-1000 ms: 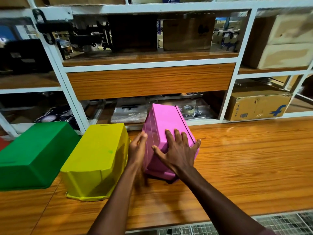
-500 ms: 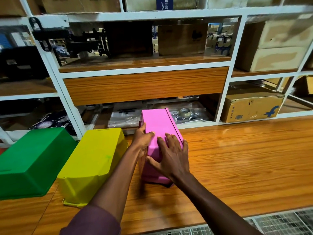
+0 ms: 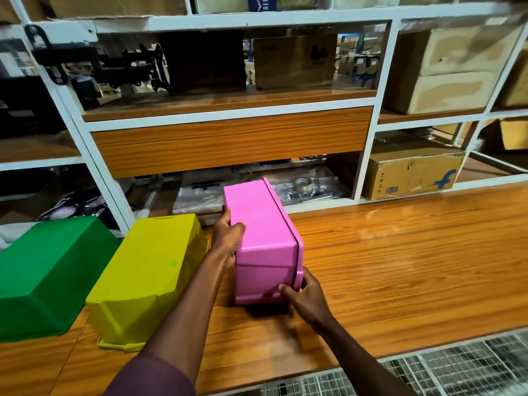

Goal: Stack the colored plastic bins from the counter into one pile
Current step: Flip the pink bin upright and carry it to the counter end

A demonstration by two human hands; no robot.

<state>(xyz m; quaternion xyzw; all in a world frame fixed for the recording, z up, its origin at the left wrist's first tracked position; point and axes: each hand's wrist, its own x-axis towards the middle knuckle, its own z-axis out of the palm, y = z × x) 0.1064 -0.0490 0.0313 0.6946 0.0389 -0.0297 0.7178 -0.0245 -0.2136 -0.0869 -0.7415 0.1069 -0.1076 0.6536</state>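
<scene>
I have the pink bin (image 3: 263, 241) tipped on its side on the wooden surface (image 3: 400, 267), its open mouth facing right, just beside the upturned yellow bin (image 3: 148, 278), with the green bin (image 3: 48, 275) next to that on the far left. My left hand (image 3: 228, 241) is curled over the bin's closed base, thumb on the upper face, and my right hand (image 3: 305, 295) grips the near rim corner, fingers wrapped under the lip. It looks like thin, stiff moulded plastic, light enough for one hand but smooth and likely slippery on its flat walls, so I judge the rim lip the surest hold. The other two lie mouth-down, so I expect to turn this one over to match and lower it onto the yellow bin, squarely, or the tapered walls could jam crooked.
</scene>
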